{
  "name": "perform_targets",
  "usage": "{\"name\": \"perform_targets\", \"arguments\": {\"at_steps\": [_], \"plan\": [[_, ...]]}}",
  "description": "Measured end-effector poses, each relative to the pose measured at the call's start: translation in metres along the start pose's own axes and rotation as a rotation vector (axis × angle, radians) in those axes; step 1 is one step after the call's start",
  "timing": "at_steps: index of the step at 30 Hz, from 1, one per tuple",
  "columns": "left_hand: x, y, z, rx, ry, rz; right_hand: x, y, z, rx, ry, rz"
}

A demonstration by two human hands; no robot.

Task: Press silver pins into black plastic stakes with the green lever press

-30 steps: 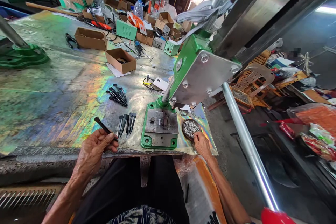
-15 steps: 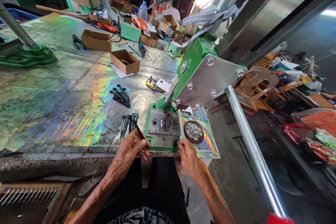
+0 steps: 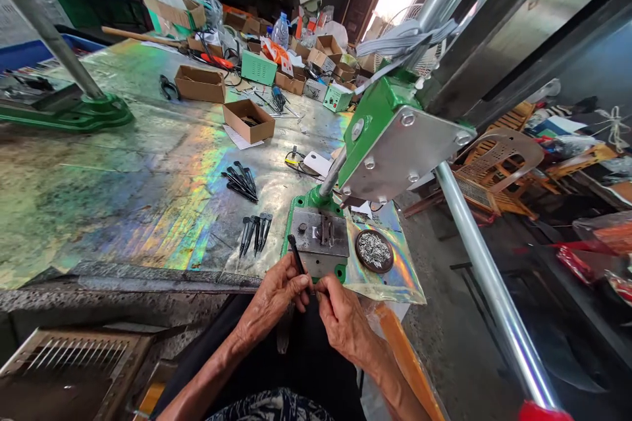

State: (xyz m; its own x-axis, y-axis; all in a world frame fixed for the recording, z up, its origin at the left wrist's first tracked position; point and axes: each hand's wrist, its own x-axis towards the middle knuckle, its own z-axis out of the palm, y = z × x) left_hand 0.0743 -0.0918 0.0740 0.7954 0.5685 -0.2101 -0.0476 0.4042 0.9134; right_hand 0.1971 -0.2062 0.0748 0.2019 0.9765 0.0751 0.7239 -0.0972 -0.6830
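Note:
My left hand [image 3: 274, 293] grips a slim black plastic stake [image 3: 295, 252], its flat head tilted up toward the press. Closed in a pinch, my right hand [image 3: 342, 316] meets the left one at the stake's lower end; whatever is between those fingertips is too small to make out. Just beyond both hands is the steel plate [image 3: 309, 240] on the green base of a press, with a small fixture [image 3: 324, 230] on it. To its right sits a round brown dish [image 3: 390, 265] of small shiny metal pins [image 3: 374, 250]. Similar black stakes lie in two groups [image 3: 255, 231] on the left.
The green press head [image 3: 378, 125] with its bolted plate hangs above the base. A long metal lever [image 3: 486, 276] slants down at the right. Open cardboard boxes [image 3: 249, 123] and tools stand farther back. A second press base [image 3: 101, 112] is at far left.
My left hand has moved right with the black stake, and my two hands have come together in front of the press base. The camera view has shifted slightly.

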Motion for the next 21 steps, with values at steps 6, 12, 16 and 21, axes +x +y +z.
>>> {"name": "perform_targets", "arguments": {"at_steps": [6, 12, 16, 21], "plan": [[-0.001, -0.007, 0.003, -0.021, -0.001, 0.002, 0.002, 0.002, 0.008, 0.341, 0.029, 0.17], [0.002, -0.005, 0.002, -0.119, 0.105, 0.011, 0.012, 0.001, 0.014, 0.664, 0.103, 0.328], [0.009, 0.002, 0.001, -0.235, 0.197, 0.007, 0.021, -0.004, 0.012, 0.752, 0.168, 0.332], [0.017, 0.003, 0.001, -0.355, 0.216, 0.007, 0.027, -0.011, 0.011, 0.896, 0.215, 0.324]]}}
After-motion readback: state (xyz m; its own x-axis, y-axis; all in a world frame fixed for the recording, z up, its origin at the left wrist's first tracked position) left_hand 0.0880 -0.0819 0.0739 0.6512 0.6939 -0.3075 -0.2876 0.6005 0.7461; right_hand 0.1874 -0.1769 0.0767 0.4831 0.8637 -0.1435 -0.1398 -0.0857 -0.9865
